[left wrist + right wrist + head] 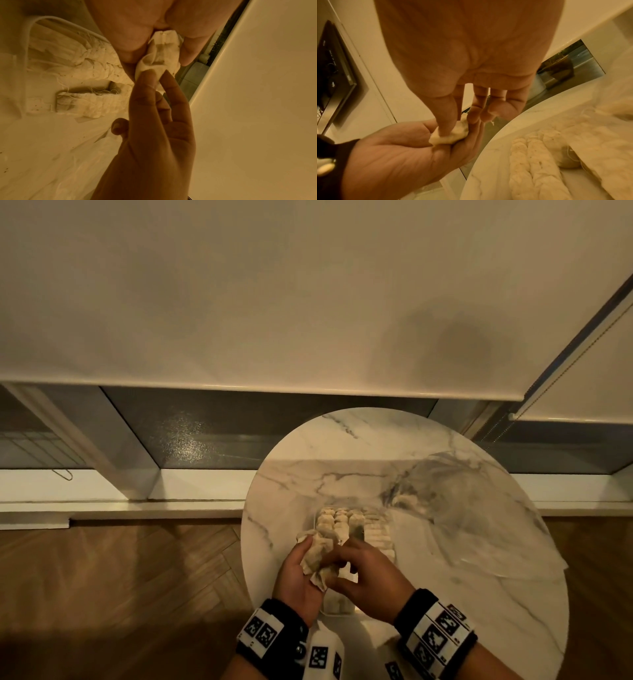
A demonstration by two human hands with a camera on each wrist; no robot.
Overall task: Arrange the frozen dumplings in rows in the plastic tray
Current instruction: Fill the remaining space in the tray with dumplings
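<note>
Left hand [301, 570]: cupped, cradling loose dumplings [318, 556] as a supply.
Right hand [363, 573]: grip pinches one dumpling from that palm, likely for placing.
Tray [388, 546]: on the surface, rows partly filled.

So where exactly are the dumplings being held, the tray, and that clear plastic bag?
held dumplings [317, 556]: head view, on the pale dough in the left palm.
plastic tray [337, 613]: head view, on its near rim.
plastic bag [479, 508]: head view, on the crinkled clear film on the table.
</note>
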